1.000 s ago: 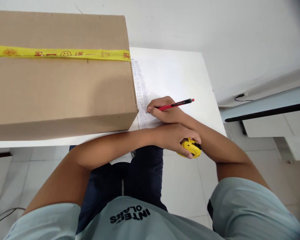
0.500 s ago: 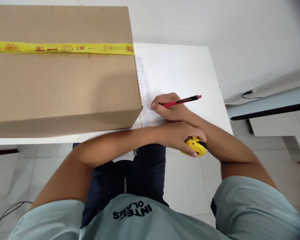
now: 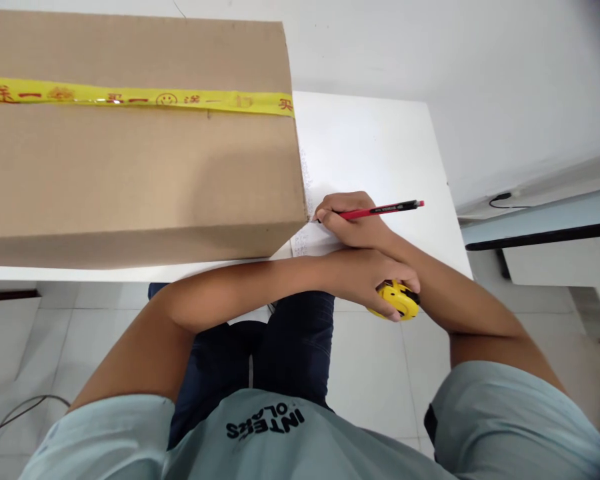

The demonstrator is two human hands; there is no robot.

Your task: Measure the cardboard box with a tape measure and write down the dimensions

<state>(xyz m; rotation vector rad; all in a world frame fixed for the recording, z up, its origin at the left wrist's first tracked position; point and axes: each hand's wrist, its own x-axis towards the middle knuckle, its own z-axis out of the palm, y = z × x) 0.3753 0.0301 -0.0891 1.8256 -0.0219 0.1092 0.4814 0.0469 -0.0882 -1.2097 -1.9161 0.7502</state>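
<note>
My right hand (image 3: 353,217) grips a red and black pen (image 3: 380,210), its tip end low over a sheet of paper (image 3: 303,243) with rows of small writing. A large brown cardboard box (image 3: 140,167) with yellow printed tape (image 3: 190,100) covers much of the sheet; its near right corner lies just left of the pen tip. Whether the tip touches the paper is hard to tell. My left hand (image 3: 370,277) is wrapped round a yellow and black tape measure (image 3: 400,300) in front of the table edge, close to my right forearm.
Box and paper rest on a white table (image 3: 370,147) against a pale wall (image 3: 480,80). To the right stands a panel with a black edge (image 3: 545,237), and a black plug with a cable (image 3: 503,197) is behind it. Cables (image 3: 20,413) lie on the tiled floor at lower left.
The view has shifted, so the box appears further right and hides more of the written paper. Both hands appear slightly further right, still holding the pen and the tape measure.
</note>
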